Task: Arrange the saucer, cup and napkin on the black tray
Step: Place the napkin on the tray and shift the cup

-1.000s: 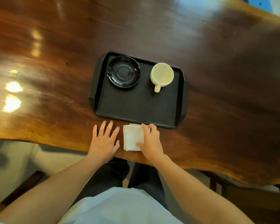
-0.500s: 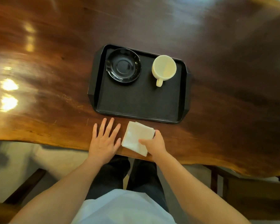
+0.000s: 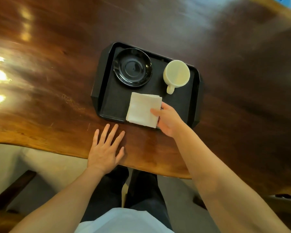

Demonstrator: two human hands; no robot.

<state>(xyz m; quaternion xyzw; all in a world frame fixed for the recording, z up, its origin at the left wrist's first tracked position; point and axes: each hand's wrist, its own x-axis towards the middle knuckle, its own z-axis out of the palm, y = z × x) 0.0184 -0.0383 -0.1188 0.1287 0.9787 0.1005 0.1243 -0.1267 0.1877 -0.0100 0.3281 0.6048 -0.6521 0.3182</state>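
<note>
Head view: right hand point(image 3: 168, 120) pinches the napkin point(image 3: 144, 111) at its right edge, thumb on top, fingers under, probably so the folded square stays flat while being placed. Napkin sits over the near middle of the tray point(image 3: 97, 91), its near edge overlapping the tray's front rim; can't tell if it is fully down or slightly lifted. Saucer point(image 3: 132, 67) lies at far left of the tray, cup point(image 3: 177, 74) upright at far right, handle pointing toward the person, likely for easy reach. Cup and saucer are apart, napkin just in front of both, touching neither. Left hand point(image 3: 106, 149) rests flat on the table point(image 3: 57, 81), fingers spread wide, holding nothing, seemingly bracing. Napkin needs releasing, maybe nudging further in.
</note>
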